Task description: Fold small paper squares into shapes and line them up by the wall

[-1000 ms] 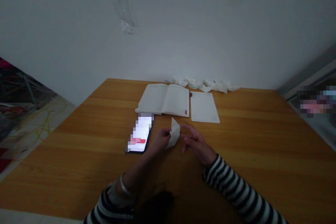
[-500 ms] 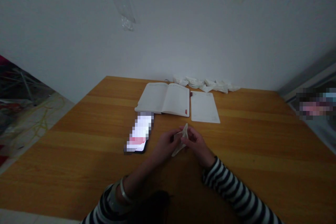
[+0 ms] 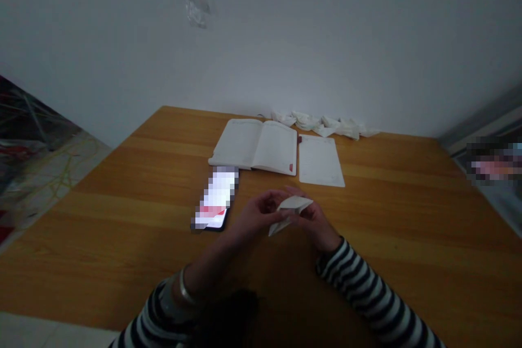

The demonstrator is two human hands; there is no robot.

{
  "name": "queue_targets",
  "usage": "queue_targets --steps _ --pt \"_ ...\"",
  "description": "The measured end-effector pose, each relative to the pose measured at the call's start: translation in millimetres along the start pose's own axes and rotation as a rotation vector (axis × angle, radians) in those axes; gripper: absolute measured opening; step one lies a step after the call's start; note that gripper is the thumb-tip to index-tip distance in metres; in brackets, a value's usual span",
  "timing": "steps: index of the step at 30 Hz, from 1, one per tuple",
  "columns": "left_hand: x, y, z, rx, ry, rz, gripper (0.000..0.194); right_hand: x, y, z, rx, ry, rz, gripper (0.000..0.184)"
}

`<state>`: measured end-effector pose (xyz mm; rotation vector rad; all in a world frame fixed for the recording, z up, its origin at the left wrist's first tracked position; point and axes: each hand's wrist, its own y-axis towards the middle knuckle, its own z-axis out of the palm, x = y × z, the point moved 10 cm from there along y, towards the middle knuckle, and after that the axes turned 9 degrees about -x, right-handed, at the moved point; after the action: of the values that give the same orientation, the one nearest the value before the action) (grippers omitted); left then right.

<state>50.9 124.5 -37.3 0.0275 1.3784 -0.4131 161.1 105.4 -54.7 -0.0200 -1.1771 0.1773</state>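
Note:
Between my two hands is a small piece of folded white paper [image 3: 295,203], held above the table near its middle. My left hand [image 3: 261,215] pinches it from the left, thumb toward me. From the other side my right hand [image 3: 318,224] grips its right part with thumb and fingers. The upper part of the paper spreads out flat, and a lower corner points down toward me. Some fingertips are hidden behind the paper.
An open notebook [image 3: 261,144] lies beyond my hands, with a loose sheet [image 3: 321,160] to its right. Several folded white papers [image 3: 322,124] line the wall edge of the wooden table [image 3: 408,217]. A lit phone [image 3: 218,196] lies left of my hands.
The folded paper has turned from nearly edge-on to showing a broad, opened upper face. Both hands have shifted their grip around it. The camera view has tilted slightly down.

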Motion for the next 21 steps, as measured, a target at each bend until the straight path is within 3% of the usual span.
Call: queue_targets --steps 4,7,14,18,21 --pt "-24 -8 -1.6 -0.056 0.237 0.222 0.027 4 2 -10 -0.037 -0.048 -0.071 0.041" --pt "-32 -10 -0.2 -0.061 0.276 0.254 0.023 3 2 -11 -0.035 -0.025 -0.068 0.037" --pt "-2 -3 -6.6 -0.09 -0.098 -0.054 0.033 1 2 -4 -0.071 0.113 0.037 0.026" --pt "12 -1 -8.2 -0.092 -0.172 -0.16 0.038 -3 2 -8 -0.106 0.129 0.072 0.026" --pt "14 0 -11.7 -0.086 -0.108 -0.188 0.036 -7 4 -12 -0.124 0.097 0.095 0.024"
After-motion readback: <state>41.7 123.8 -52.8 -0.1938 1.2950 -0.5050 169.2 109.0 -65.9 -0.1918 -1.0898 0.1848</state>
